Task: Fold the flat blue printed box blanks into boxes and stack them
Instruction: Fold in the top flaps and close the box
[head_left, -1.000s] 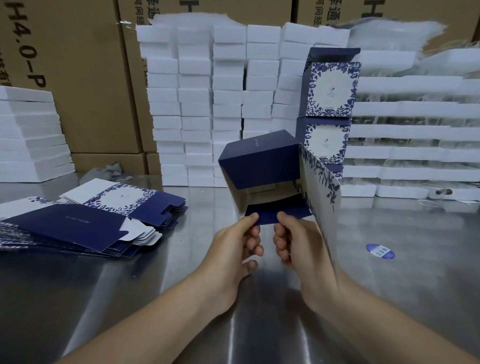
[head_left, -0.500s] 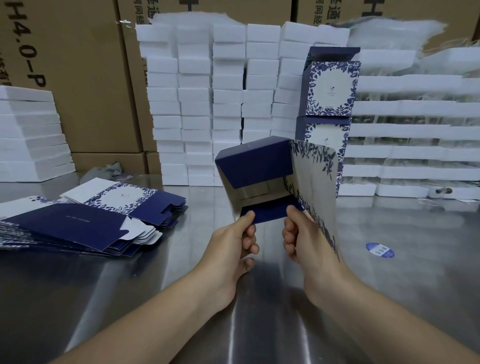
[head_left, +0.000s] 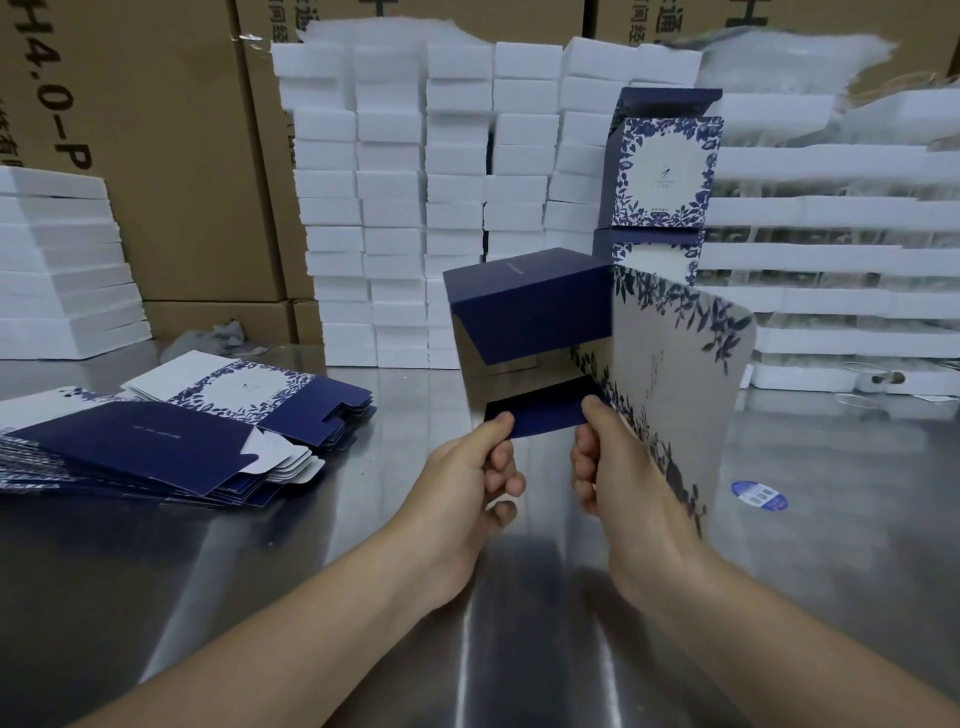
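**Half-folded box held above the steel table, both hands on its bottom flap**

The half-folded box (head_left: 530, 306) is held in the air over the steel table (head_left: 260, 597), in front of the person and open towards the camera; its inside shows bare grey-brown card; a dark blue panel forms its top and a wide printed panel (head_left: 675, 374) with blue leaves swings out to the right. A dark blue flap (head_left: 545, 413) lies across the bottom of the opening. The left hand (head_left: 462, 483) pinches the flap's left end between thumb and forefinger, the other fingers curled beneath; the right hand (head_left: 623, 467) pinches the flap's right end with the thumb on top, fingers curled, beside the printed panel's lower edge.

To the left, a fanned pile of flat blanks (head_left: 156, 441) lies on the table. Behind the held box, 2 folded boxes (head_left: 665, 171) stand 1 on the other; the upper 1 has its lid flap raised, and whether anything is in it cannot be told; the lower 1 is partly hidden. White foam blocks (head_left: 395, 208) are stacked in columns behind, in front of brown cartons (head_left: 171, 156); a blue sticker (head_left: 758, 494) lies on the table at the right.
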